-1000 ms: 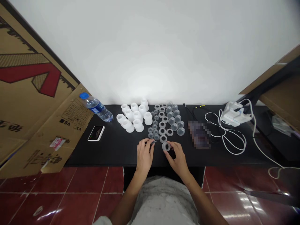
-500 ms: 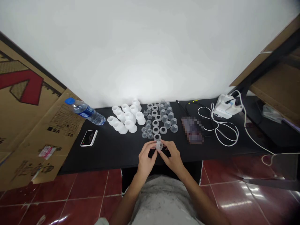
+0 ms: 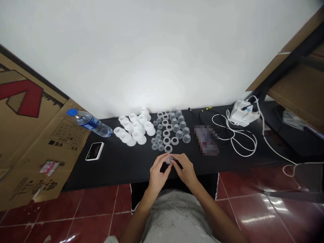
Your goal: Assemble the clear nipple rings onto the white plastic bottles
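Note:
Close to the table's front edge, my left hand [image 3: 158, 169] and my right hand [image 3: 186, 168] pinch one small, round, clear plastic piece [image 3: 169, 159] between their fingertips. The fingers cover much of it, so its exact kind cannot be made out. Just beyond the hands lie several translucent rings [image 3: 168, 148] in rough columns. Left of these are several small clear disc-shaped parts with raised centres [image 3: 154, 146]. Several clear dome caps [image 3: 186, 138] stand to the right of the rings. Farther left, white flared funnel-like parts [image 3: 138, 135] stand grouped together.
On the black table [image 3: 121, 165] a water bottle [image 3: 89, 123] lies tilted by a cardboard box [image 3: 37, 148], with a small white device [image 3: 95, 151] near it. To the right are a blurred-out object [image 3: 207, 140], white cables [image 3: 234, 143] and a white power strip [image 3: 244, 113].
The held piece has been turned between my fingertips, and more of it is covered now. Both hands stay at nearly the same place; the view has shifted slightly.

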Tool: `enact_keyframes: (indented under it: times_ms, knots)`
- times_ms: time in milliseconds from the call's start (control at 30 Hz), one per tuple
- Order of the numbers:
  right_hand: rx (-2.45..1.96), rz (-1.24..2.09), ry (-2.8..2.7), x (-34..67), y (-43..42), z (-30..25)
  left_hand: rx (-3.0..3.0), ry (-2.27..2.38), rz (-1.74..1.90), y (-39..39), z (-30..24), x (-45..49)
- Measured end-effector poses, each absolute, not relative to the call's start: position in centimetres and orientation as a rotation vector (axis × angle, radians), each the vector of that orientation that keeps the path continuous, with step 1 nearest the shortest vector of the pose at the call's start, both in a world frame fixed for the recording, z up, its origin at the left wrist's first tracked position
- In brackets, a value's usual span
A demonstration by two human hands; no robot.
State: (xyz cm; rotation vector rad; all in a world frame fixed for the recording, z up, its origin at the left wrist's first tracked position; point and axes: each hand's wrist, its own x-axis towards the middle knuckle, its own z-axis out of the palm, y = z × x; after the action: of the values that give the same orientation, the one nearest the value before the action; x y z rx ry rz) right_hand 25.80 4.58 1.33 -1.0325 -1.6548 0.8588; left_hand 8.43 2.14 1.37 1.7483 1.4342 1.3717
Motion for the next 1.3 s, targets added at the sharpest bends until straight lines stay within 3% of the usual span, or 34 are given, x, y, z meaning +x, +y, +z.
enact_keyframes:
  times_ms: [400,733,1300]
  knots:
    - [-1.003,0.751,-1.661,26.1,4.4,1.4,1.897,1.471,1.447,1.6,-0.1,9.1]
    - [-1.051,0.816,-1.548,26.0,4.4,1.8,2.237,1.331,1.275,2.0,2.3,8.1]
    - [-1.041,0.753,-1.56,26.1,4.0,1.3,2.008,1.451,1.296,1.8,1.7,9.1]
